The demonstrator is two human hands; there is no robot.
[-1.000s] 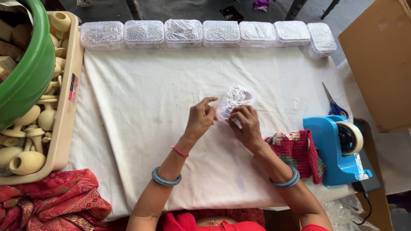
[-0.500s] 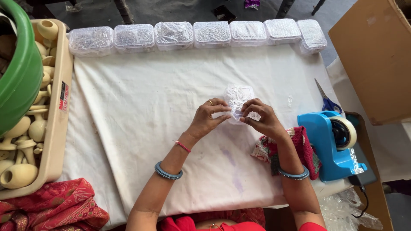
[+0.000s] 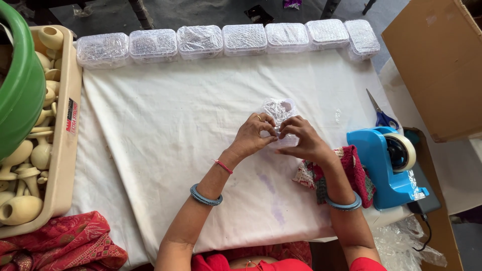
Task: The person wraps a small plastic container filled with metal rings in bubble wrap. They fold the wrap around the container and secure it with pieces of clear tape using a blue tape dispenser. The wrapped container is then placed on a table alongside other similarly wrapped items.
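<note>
On the white cloth [image 3: 165, 130], both hands are pinching a small clear box [image 3: 279, 111] stuffed with shredded filling.

Left hand [image 3: 251, 136] and right hand [image 3: 304, 139] are now meeting at its near edge, fingertips pressed together on the wrap, closer than a second ago. Seven wrapped boxes [image 3: 201, 40] are lining the far edge; a blue tape dispenser [image 3: 389, 165] and scissors [image 3: 380, 113] are sitting to the right.
</note>
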